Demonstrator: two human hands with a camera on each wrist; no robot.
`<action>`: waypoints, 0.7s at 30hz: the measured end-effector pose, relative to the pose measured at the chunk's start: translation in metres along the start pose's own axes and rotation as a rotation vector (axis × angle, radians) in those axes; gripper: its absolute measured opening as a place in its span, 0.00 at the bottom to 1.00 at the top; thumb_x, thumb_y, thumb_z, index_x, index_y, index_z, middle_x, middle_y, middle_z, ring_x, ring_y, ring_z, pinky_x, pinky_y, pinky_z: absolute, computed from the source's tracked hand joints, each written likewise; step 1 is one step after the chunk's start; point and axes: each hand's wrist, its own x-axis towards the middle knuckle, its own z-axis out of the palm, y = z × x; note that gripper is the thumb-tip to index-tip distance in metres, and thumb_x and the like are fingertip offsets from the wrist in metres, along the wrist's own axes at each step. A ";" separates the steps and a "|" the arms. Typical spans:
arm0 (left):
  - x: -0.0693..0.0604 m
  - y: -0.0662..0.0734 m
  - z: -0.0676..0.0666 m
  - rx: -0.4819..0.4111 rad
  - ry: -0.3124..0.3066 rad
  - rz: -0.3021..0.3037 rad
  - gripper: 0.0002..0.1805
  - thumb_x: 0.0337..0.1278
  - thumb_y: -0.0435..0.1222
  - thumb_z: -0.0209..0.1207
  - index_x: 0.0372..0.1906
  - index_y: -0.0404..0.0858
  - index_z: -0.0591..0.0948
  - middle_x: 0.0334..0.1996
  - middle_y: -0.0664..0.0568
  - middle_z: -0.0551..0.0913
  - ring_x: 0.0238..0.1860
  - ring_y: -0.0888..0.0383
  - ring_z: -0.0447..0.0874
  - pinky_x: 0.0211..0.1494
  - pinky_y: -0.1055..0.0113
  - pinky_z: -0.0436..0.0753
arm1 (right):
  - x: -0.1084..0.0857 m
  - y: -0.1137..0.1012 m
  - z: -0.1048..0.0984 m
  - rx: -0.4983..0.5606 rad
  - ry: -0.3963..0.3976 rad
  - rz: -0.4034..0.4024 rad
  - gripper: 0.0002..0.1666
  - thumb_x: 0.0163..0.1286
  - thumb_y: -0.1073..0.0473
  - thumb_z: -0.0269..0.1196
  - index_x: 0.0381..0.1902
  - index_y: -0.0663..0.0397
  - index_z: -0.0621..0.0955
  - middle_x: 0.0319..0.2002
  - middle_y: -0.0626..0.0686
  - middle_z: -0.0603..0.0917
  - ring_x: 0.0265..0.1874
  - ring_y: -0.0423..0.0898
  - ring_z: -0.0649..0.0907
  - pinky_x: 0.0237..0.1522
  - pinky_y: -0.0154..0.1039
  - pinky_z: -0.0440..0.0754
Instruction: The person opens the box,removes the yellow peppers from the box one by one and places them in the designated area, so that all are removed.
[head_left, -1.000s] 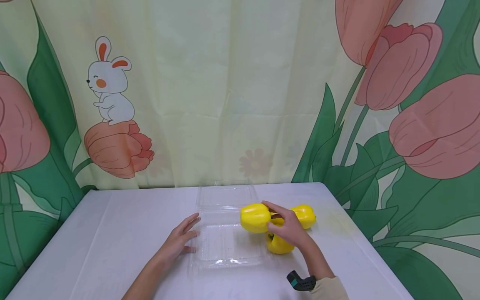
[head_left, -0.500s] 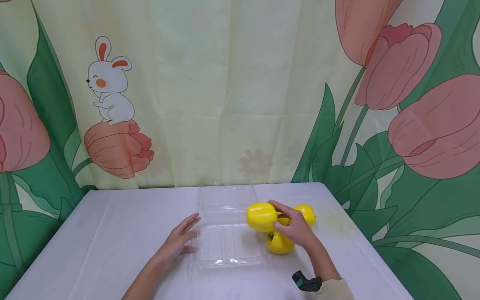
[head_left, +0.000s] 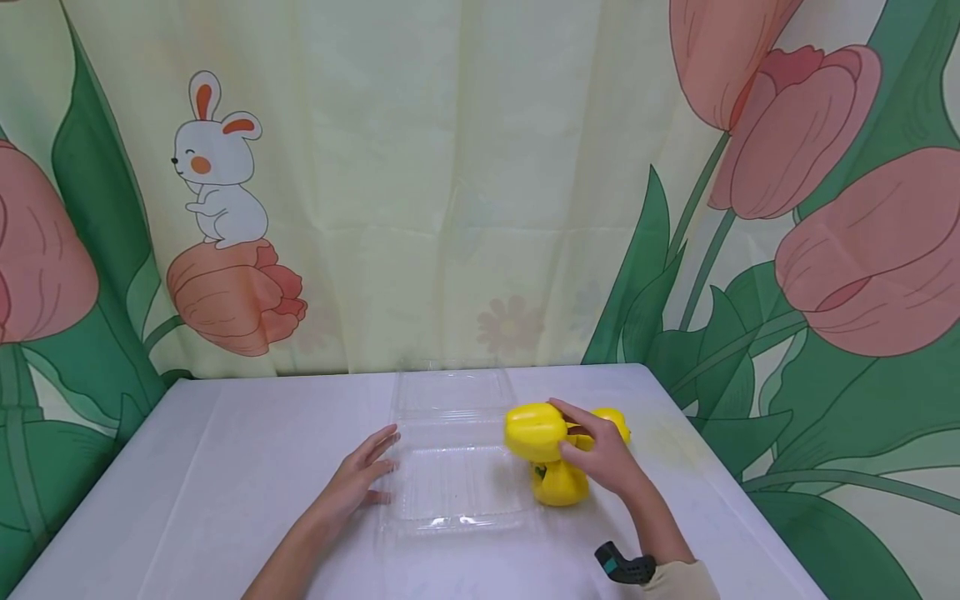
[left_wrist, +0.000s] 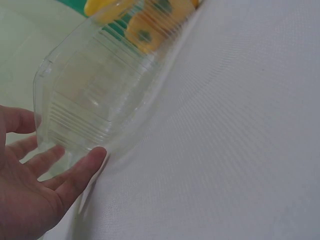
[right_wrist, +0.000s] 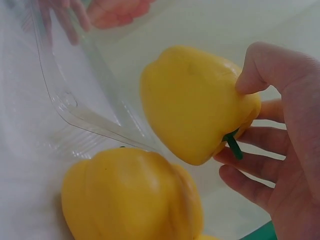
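Note:
My right hand (head_left: pixel 603 454) grips a yellow bell pepper (head_left: pixel 535 432) by its stem end, thumb on one side and fingers on the other. In the right wrist view, the held pepper (right_wrist: pixel 192 105) shows a short green stem and hangs above a second yellow bell pepper (right_wrist: pixel 132 195). A third bell pepper (head_left: pixel 613 419) lies farther back, partly behind the right hand. Left of the peppers sits a clear plastic clamshell container (head_left: pixel 461 487), its lid (head_left: pixel 453 392) laid open toward the back. Beside its left wall is my left hand (head_left: pixel 352 483), fingers spread, fingertips at the plastic.
A white cloth covers the table (head_left: pixel 247 467). Behind it hangs a curtain (head_left: pixel 390 208) printed with tulips and a rabbit. A dark wrist device (head_left: pixel 624 565) is on the right forearm near a beige sleeve (head_left: pixel 682 581).
My right hand has carried the bell pepper rightward, from over the container's right side to over the other peppers. The left hand and the container have stayed put.

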 end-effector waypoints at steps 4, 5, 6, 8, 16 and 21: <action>-0.001 0.000 0.000 -0.001 -0.006 0.001 0.31 0.67 0.34 0.51 0.74 0.50 0.61 0.75 0.49 0.60 0.69 0.41 0.64 0.42 0.58 0.85 | -0.002 0.001 -0.003 0.002 0.004 0.001 0.38 0.57 0.65 0.62 0.68 0.47 0.71 0.61 0.55 0.79 0.52 0.50 0.81 0.56 0.54 0.80; -0.001 0.001 0.000 0.005 -0.011 0.006 0.32 0.67 0.34 0.51 0.74 0.49 0.60 0.75 0.48 0.59 0.69 0.41 0.64 0.42 0.58 0.85 | -0.002 0.002 -0.004 0.002 0.005 0.001 0.38 0.57 0.65 0.62 0.68 0.47 0.71 0.61 0.55 0.79 0.52 0.50 0.81 0.56 0.54 0.80; -0.001 0.000 0.000 0.009 -0.015 0.007 0.32 0.67 0.34 0.50 0.74 0.49 0.60 0.75 0.48 0.59 0.69 0.41 0.64 0.43 0.58 0.85 | -0.003 0.002 -0.005 -0.001 0.006 0.000 0.38 0.57 0.65 0.62 0.69 0.48 0.70 0.61 0.55 0.79 0.52 0.50 0.81 0.56 0.53 0.81; -0.001 0.001 -0.001 0.008 -0.018 0.007 0.32 0.67 0.34 0.51 0.74 0.49 0.59 0.75 0.48 0.59 0.69 0.41 0.64 0.43 0.58 0.85 | -0.004 0.003 -0.007 -0.008 0.010 0.002 0.38 0.57 0.65 0.62 0.69 0.48 0.70 0.61 0.54 0.79 0.53 0.50 0.80 0.56 0.50 0.81; -0.001 0.001 -0.001 -0.005 -0.022 0.008 0.31 0.68 0.34 0.50 0.74 0.50 0.60 0.76 0.48 0.58 0.69 0.41 0.64 0.43 0.57 0.85 | -0.008 0.008 -0.013 -0.061 0.036 0.002 0.38 0.57 0.65 0.62 0.68 0.48 0.71 0.60 0.54 0.79 0.52 0.49 0.80 0.53 0.29 0.80; -0.001 0.001 -0.001 -0.009 -0.017 0.009 0.31 0.68 0.35 0.51 0.73 0.51 0.61 0.75 0.48 0.58 0.69 0.41 0.65 0.42 0.56 0.85 | -0.009 0.011 -0.016 -0.076 0.051 -0.003 0.38 0.58 0.65 0.61 0.69 0.49 0.70 0.61 0.55 0.79 0.52 0.50 0.80 0.53 0.30 0.80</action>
